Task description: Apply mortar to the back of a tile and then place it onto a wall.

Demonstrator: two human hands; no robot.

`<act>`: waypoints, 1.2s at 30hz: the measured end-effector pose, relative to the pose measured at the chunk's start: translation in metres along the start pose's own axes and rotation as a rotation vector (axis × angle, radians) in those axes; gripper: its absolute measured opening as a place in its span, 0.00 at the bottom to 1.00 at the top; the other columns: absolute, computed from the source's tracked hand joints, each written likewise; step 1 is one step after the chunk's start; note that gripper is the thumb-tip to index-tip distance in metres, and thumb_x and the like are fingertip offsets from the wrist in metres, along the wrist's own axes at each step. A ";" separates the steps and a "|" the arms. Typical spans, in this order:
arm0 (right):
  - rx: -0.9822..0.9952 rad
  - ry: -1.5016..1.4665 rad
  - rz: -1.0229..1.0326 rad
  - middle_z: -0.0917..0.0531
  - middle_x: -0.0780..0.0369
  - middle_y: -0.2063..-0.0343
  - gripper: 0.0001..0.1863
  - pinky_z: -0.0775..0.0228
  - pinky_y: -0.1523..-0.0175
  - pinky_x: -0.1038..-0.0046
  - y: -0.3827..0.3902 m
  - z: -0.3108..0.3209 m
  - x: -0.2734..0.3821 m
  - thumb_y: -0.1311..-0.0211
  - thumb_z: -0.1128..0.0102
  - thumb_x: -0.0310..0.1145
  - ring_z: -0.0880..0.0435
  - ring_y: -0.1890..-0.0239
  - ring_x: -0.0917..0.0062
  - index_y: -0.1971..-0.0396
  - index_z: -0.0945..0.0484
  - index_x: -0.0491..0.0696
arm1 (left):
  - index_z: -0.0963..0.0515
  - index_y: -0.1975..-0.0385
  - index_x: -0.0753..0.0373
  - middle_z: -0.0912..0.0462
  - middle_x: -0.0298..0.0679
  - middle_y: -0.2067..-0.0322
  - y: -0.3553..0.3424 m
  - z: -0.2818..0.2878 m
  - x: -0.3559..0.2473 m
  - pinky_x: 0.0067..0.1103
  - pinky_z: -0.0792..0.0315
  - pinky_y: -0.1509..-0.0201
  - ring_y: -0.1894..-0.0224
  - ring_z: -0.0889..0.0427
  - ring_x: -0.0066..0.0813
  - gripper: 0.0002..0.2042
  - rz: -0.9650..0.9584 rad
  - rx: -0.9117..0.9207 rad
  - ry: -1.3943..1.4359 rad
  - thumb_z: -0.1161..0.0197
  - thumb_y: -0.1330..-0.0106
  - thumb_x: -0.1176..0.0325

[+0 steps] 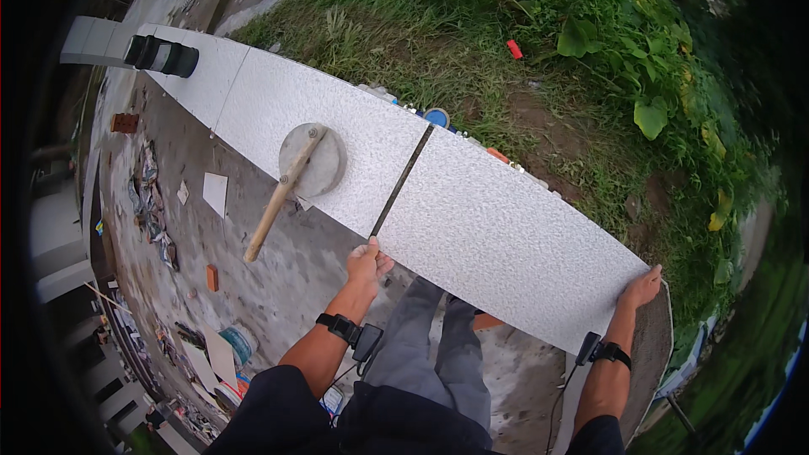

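Observation:
A pale speckled slab lies along the top of a low wall. My left hand is closed on its near left corner, the thumb on top and the other fingers curled at the edge. My right hand grips its right end, with the fingers partly hidden. A narrow dark gap separates this slab from the neighbouring speckled slab on the left. On that slab rests a mallet with a wide round grey head; its wooden handle sticks out over the near edge.
A dark cylindrical object lies on the wall's far left end. Grass and leafy plants border the far side, with a blue round lid by the edge. Bricks, tile pieces and a bucket sit on the concrete floor.

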State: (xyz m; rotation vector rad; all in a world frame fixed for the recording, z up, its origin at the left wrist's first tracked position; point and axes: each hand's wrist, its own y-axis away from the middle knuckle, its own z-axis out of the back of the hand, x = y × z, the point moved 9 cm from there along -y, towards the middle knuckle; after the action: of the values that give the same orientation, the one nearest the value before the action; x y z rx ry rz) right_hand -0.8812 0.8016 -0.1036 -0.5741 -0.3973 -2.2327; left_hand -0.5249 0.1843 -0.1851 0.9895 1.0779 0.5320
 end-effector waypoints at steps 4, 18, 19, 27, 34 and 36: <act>-0.147 -0.033 0.150 0.23 0.55 0.73 0.31 0.35 0.58 0.58 0.003 -0.013 0.009 0.23 0.59 0.55 0.30 0.70 0.64 0.67 0.24 0.38 | 0.28 0.71 0.60 0.25 0.34 0.75 -0.004 0.004 -0.004 0.25 0.16 0.66 0.74 0.22 0.24 0.15 -0.010 -0.049 -0.042 0.40 0.27 0.57; -0.007 0.087 0.117 0.17 0.48 0.57 0.33 0.31 0.48 0.55 -0.009 -0.036 -0.004 0.24 0.58 0.56 0.20 0.55 0.52 0.53 0.20 0.38 | 0.29 0.69 0.59 0.25 0.34 0.74 -0.004 0.007 0.001 0.25 0.17 0.64 0.72 0.23 0.25 0.14 0.002 -0.067 -0.012 0.40 0.27 0.57; -0.006 0.087 0.116 0.17 0.48 0.57 0.33 0.31 0.48 0.55 -0.007 -0.036 -0.003 0.24 0.58 0.56 0.20 0.55 0.52 0.53 0.20 0.38 | 0.29 0.68 0.58 0.26 0.32 0.73 -0.004 0.006 0.001 0.27 0.17 0.61 0.71 0.23 0.25 0.13 0.013 -0.057 -0.021 0.40 0.27 0.56; 0.046 0.097 0.031 0.21 0.49 0.51 0.31 0.32 0.45 0.55 0.002 -0.043 -0.007 0.24 0.59 0.56 0.22 0.49 0.54 0.46 0.27 0.40 | 0.29 0.68 0.58 0.27 0.33 0.72 -0.004 0.007 -0.001 0.28 0.17 0.60 0.69 0.23 0.26 0.14 0.022 -0.073 -0.041 0.39 0.27 0.55; 0.061 0.121 0.057 0.22 0.49 0.50 0.31 0.32 0.44 0.56 0.002 -0.043 -0.005 0.24 0.59 0.56 0.23 0.48 0.54 0.45 0.28 0.41 | 0.28 0.70 0.62 0.25 0.36 0.73 -0.003 0.004 -0.004 0.24 0.16 0.64 0.72 0.21 0.27 0.16 -0.007 -0.074 -0.001 0.39 0.27 0.56; 0.071 0.114 0.063 0.21 0.50 0.52 0.30 0.33 0.44 0.56 0.002 -0.042 -0.005 0.24 0.59 0.56 0.22 0.50 0.55 0.46 0.27 0.41 | 0.27 0.69 0.63 0.25 0.36 0.72 -0.005 0.002 -0.003 0.25 0.16 0.64 0.71 0.21 0.27 0.16 -0.006 -0.065 0.002 0.38 0.27 0.56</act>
State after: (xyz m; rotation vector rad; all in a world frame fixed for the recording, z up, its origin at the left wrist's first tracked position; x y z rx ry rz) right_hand -0.8884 0.7849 -0.1414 -0.4149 -0.3928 -2.1701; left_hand -0.5249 0.1790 -0.1874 0.9284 1.0583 0.5597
